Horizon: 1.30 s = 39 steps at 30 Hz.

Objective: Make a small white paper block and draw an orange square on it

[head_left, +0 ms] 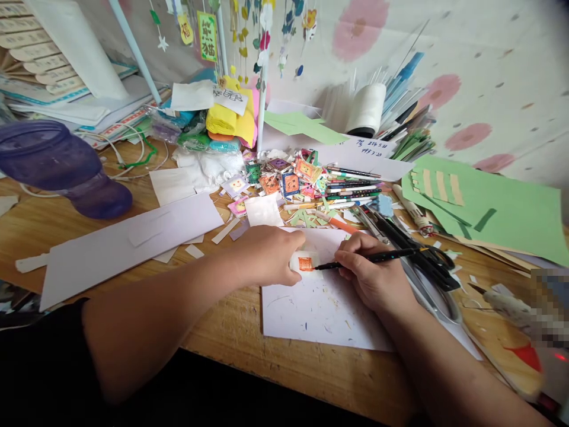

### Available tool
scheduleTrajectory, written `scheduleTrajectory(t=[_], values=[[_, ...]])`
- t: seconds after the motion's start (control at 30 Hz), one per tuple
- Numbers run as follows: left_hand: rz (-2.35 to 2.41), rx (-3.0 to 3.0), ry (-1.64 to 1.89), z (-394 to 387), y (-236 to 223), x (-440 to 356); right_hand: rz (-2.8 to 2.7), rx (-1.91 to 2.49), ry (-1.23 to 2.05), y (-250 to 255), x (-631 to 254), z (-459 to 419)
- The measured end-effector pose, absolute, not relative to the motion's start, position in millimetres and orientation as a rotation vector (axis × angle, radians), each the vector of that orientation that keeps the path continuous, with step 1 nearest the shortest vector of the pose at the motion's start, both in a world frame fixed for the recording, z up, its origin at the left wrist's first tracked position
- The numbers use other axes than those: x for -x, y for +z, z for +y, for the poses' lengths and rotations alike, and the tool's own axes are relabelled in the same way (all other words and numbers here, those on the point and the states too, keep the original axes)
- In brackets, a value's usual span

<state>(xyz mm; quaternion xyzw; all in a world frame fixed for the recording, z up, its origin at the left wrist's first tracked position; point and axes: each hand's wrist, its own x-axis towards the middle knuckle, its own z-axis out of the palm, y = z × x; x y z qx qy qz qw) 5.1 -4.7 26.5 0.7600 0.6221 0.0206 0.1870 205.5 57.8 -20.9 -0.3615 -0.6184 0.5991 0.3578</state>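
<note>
My left hand [278, 256] is closed on a small white card [316, 258] with an orange square drawn on it, pinching its left side between thumb and fingers. In my right hand [367, 267] is a black marker pen [391, 255]; its tip meets or nearly meets the right edge of the orange square. Both hands are over a white sheet of paper [320, 314] marked with small ink specks. An orange pen [342, 224] lies just beyond my right hand.
Several small coloured picture cards [291, 184] are heaped behind the sheet, beside a row of pens [351, 190]. Scissors [438, 258] lie at the right, near green paper [511, 201]. A purple bottle [89, 172] and a long white board [133, 249] occupy the left.
</note>
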Motion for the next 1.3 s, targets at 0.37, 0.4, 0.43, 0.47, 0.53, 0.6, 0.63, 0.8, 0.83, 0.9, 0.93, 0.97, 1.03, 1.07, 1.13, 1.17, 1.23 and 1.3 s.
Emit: scheduleTrajectory(t=[0.37, 0.4, 0.43, 0.47, 0.53, 0.6, 0.63, 0.8, 0.83, 0.9, 0.93, 0.97, 1.03, 1.07, 1.13, 1.17, 1.23, 1.3], values=[[1.749, -2.142, 0.028, -4.8, 26.7, -5.0, -1.566, 0.972, 1.520, -19.8, -204.5, 55.2], [1.747, -2.142, 0.024, -4.9, 26.7, -4.8, -1.569, 0.980, 1.521, -19.5, -204.4, 55.1], [1.745, -2.142, 0.022, -5.0, 26.6, -4.7, -1.566, 0.985, 1.513, -19.5, -204.1, 55.1], [1.744, -2.141, 0.021, -5.1, 26.5, -4.6, -1.560, 0.987, 1.497, -19.6, -203.7, 55.2], [1.744, -2.143, 0.026, -5.1, 26.4, -4.6, -1.557, 0.987, 1.462, -20.2, -203.0, 55.4], [1.749, -2.144, 0.029, -5.1, 26.8, -4.8, -1.567, 0.990, 1.456, -20.7, -203.1, 55.5], [1.750, -2.140, 0.028, -5.0, 27.2, -4.9, -1.570, 0.995, 1.469, -20.8, -203.3, 55.5], [1.742, -2.120, 0.019, -4.5, 28.6, -5.4, -1.507, 0.987, 1.510, -20.5, -203.4, 55.0], [1.744, -2.123, 0.024, -4.5, 28.5, -5.4, -1.503, 0.981, 1.493, -20.5, -203.2, 55.1], [1.748, -2.132, 0.031, -4.6, 28.1, -5.3, -1.518, 0.984, 1.482, -20.7, -203.0, 55.3], [1.749, -2.135, 0.032, -4.7, 27.9, -5.2, -1.531, 0.992, 1.492, -20.7, -203.1, 55.4], [1.748, -2.135, 0.031, -4.7, 27.8, -5.2, -1.541, 1.000, 1.506, -20.6, -203.2, 55.5], [1.748, -2.127, 0.023, -4.8, 27.9, -5.2, -1.548, 1.010, 1.514, -20.2, -203.4, 55.4], [1.746, -2.124, 0.021, -4.8, 28.1, -5.2, -1.543, 1.009, 1.504, -19.9, -203.4, 55.3], [1.745, -2.121, 0.019, -4.7, 28.5, -5.4, -1.536, 1.001, 1.471, -19.3, -203.2, 55.0], [1.747, -2.122, 0.019, -4.6, 28.6, -5.5, -1.539, 1.001, 1.464, -18.9, -203.1, 54.9], [1.749, -2.126, 0.018, -4.5, 28.8, -5.7, -1.558, 1.005, 1.476, -18.3, -203.3, 54.6], [1.753, -2.126, 0.016, -4.6, 28.9, -5.9, -1.575, 1.003, 1.503, -17.9, -203.9, 54.4]])
